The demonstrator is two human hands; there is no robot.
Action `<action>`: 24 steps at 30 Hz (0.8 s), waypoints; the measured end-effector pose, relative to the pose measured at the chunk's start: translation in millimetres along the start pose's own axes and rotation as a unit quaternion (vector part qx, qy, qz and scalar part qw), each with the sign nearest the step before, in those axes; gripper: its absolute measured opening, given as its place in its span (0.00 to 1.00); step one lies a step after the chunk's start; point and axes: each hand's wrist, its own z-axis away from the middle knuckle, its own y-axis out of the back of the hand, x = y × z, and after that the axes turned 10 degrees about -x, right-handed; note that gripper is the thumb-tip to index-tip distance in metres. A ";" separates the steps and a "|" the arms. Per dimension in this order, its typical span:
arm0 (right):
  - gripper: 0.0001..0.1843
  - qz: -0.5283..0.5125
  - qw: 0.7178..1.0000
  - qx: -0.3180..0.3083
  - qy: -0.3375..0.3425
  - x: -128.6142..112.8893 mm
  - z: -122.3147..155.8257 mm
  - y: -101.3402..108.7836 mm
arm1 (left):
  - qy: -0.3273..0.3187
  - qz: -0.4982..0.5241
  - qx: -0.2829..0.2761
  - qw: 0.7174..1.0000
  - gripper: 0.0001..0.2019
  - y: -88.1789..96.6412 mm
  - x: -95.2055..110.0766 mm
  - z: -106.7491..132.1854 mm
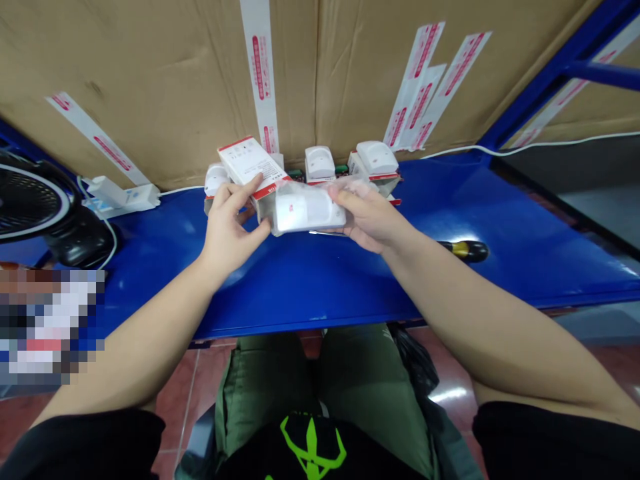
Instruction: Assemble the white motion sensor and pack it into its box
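My left hand is closed round the lower end of a white and red cardboard box, which tilts with its end towards me. In my right hand is a white plastic sensor unit in a clear plastic bag, gripped at its right end. The unit's left end is right beside the box's near end; whether part of it is inside I cannot tell. A screwdriver lies on the blue table, its shaft partly hidden by my right hand and forearm.
Behind my hands, white sensor units rest on red and white boxes along a cardboard wall. A black fan and a white power strip stand left on the blue table. A white cable runs along the back.
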 end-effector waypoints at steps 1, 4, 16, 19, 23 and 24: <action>0.26 -0.004 1.000 0.016 0.002 0.6 -1.3 1.1 | 0.001 -0.002 0.003 1.000 0.36 -0.5 0.1 0.1; 0.27 -0.016 0.999 0.040 0.018 4.3 -4.6 0.4 | -0.014 -0.016 0.007 1.000 0.35 -4.4 2.2 0.6; 0.28 0.233 0.962 -0.015 0.143 12.2 4.5 -12.7 | -0.022 0.038 0.018 0.999 0.34 -14.7 9.9 -0.7; 0.27 0.270 0.944 -0.065 0.176 6.4 10.3 -7.2 | -0.002 0.043 0.034 0.998 0.34 -13.9 6.5 -0.8; 0.26 0.350 0.906 -0.094 0.218 6.1 11.1 -2.8 | 0.005 0.051 0.038 0.998 0.32 -14.4 4.6 -1.7; 0.24 0.376 0.892 -0.090 0.232 6.6 10.1 -2.4 | -0.002 0.050 0.038 0.998 0.32 -14.6 5.1 -2.1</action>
